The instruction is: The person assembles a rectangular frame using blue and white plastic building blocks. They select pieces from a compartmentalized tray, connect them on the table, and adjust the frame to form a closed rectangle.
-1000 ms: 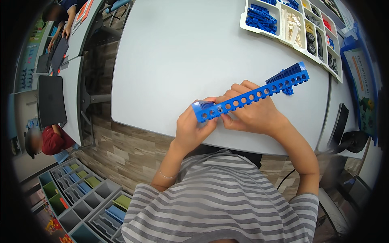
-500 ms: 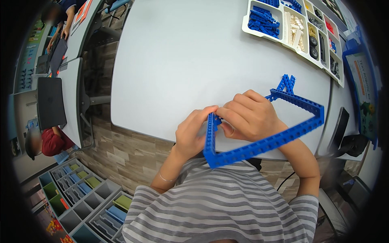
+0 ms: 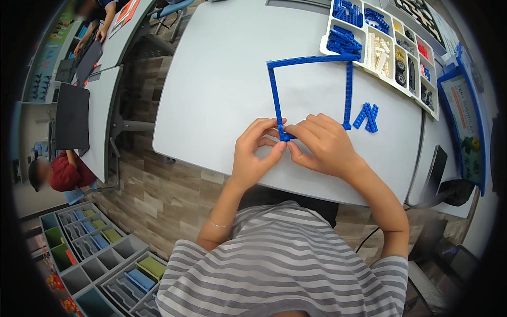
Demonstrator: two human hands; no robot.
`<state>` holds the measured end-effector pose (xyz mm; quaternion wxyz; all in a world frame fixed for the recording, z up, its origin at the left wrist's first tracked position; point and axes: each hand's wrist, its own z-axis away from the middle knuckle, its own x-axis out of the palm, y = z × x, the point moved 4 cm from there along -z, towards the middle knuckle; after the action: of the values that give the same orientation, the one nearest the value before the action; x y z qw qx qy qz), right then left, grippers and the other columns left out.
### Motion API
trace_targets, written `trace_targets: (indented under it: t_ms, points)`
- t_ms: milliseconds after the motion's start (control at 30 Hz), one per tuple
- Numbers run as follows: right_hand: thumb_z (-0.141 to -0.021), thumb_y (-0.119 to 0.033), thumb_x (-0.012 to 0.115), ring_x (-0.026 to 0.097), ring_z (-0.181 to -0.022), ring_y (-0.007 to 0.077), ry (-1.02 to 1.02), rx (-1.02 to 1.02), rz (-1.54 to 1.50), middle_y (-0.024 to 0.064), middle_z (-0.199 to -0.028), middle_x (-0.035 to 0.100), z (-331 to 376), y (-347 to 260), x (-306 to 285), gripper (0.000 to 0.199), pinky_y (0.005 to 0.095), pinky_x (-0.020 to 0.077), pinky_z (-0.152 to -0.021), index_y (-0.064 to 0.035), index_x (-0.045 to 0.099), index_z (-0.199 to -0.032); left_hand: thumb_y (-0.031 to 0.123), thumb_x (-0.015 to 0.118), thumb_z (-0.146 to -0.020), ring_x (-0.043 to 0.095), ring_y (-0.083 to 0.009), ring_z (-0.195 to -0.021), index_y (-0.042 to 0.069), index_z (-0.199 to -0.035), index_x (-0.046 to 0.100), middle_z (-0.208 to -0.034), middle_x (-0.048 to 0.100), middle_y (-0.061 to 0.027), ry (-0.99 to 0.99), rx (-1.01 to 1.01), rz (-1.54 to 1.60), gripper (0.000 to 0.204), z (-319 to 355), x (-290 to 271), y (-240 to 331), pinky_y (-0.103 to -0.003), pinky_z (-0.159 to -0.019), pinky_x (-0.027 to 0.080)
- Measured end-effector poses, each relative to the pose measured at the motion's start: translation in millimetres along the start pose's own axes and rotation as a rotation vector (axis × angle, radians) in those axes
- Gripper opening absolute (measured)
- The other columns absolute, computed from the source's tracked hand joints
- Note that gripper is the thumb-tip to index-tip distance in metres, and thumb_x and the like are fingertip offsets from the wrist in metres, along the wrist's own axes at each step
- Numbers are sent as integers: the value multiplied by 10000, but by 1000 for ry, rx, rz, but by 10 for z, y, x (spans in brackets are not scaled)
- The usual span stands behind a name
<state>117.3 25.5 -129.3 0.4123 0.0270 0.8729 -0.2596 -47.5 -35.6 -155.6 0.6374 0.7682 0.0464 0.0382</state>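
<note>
A four-sided frame of blue building beams (image 3: 274, 90) is held over the near part of the white table, its far side reaching to the parts tray. My left hand (image 3: 253, 150) pinches the frame's near left corner between thumb and fingers. Beside it, my right hand (image 3: 322, 142) is closed on the near beam at the same corner, covering much of that side. The two thumbs almost meet there. A few loose blue beams (image 3: 367, 117), partly crossed, lie on the table to the right of the frame.
A white compartment tray (image 3: 388, 75) at the far right holds blue, white, black, red and yellow parts and wheels. Past it stands a blue bin (image 3: 462, 68). Two other people sit at a side table with laptops (image 3: 73, 116) on the left. Grey storage drawers (image 3: 100, 259) stand lower left.
The blue frame has swung from near my body to lie out over the table, toward the tray. Both hands still grip one corner, and my head view has shifted slightly.
</note>
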Motion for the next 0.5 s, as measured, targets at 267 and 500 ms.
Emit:
trace_targets:
  t_ms: [267, 500]
  points:
    - [-848, -33, 729, 644, -766, 279, 29, 73, -59, 113, -853, 667, 66, 32, 233, 193, 405, 513, -688, -6, 708, -1038, 28, 704, -956, 678, -117, -861, -57, -1209, 673, -1032, 683, -89, 29, -211, -177, 269, 39, -29, -68, -261, -747, 568]
    - [-783, -49, 743, 631, -921, 255, -89, 46, 80, 87, -966, 666, 97, 33, 332, 273, 379, 484, -773, -12, 700, -1050, 17, 744, -917, 633, -86, -782, 11, -1301, 674, -1058, 655, -77, 99, -228, -356, 391, 50, -119, -32, -228, -612, 523]
